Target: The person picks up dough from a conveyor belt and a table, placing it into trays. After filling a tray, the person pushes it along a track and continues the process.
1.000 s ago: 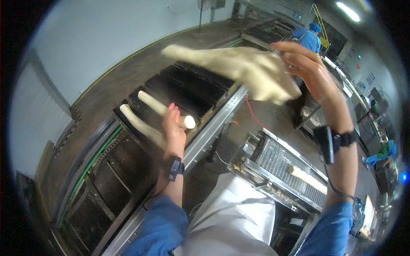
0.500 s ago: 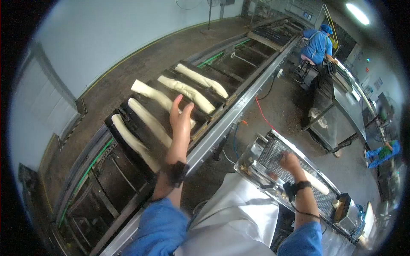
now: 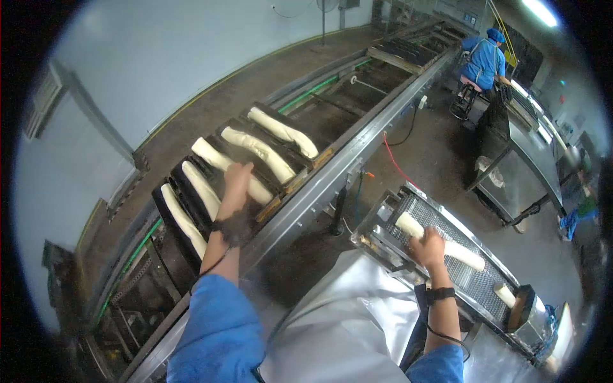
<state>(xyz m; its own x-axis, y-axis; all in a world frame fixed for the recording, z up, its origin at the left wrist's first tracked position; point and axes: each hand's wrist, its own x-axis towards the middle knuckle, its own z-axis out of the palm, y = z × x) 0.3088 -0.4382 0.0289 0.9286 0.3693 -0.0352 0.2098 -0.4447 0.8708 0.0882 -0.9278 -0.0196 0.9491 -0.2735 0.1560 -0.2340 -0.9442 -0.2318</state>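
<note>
Five long pale dough pieces lie in dark trays side by side on the rail conveyor. My left hand (image 3: 239,179) is closed on the middle dough piece (image 3: 211,153), its fingers bent over the upper surface. To the right, my right hand (image 3: 428,247) is wrapped round another long dough roll (image 3: 465,256) on the metal mesh belt (image 3: 440,223). A further dough piece (image 3: 504,294) shows at the lower end of that belt, beside a box-shaped part.
A co-worker (image 3: 483,60) in blue sits at a metal table (image 3: 530,153) at the upper right. The steel conveyor rail (image 3: 357,153) runs diagonally between my hands. A red cable (image 3: 397,163) hangs beside it. Part of another person in blue (image 3: 569,225) shows at the far right.
My left hand has come down from above the trays onto the middle dough piece. The roll on the mesh belt now lies further up, under my right hand. Another dough piece shows more fully at the belt's lower end.
</note>
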